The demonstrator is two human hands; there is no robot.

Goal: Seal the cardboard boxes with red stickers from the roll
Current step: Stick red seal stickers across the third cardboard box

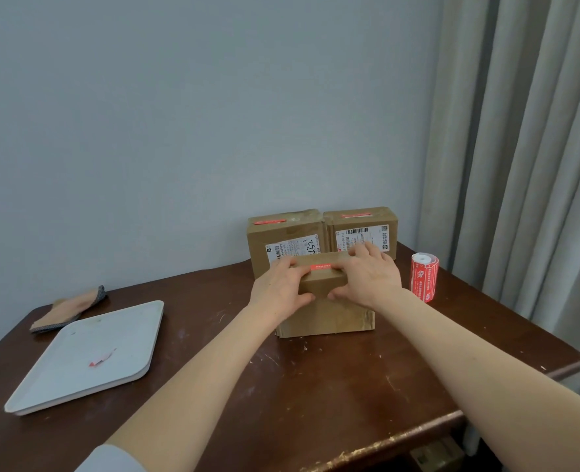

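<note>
A brown cardboard box stands on the table in front of me, with a red sticker across its top edge. My left hand holds the box's left top corner, fingers over the top and thumb on the front face. My right hand holds the right top corner the same way. Behind it, against the wall, stand two more boxes: the left box and the right box, each with a red sticker on top. The red sticker roll stands upright to the right.
A white tray lies on the dark wooden table at the left, with a small red scrap on it. A folded cloth lies behind the tray. Grey curtains hang at the right.
</note>
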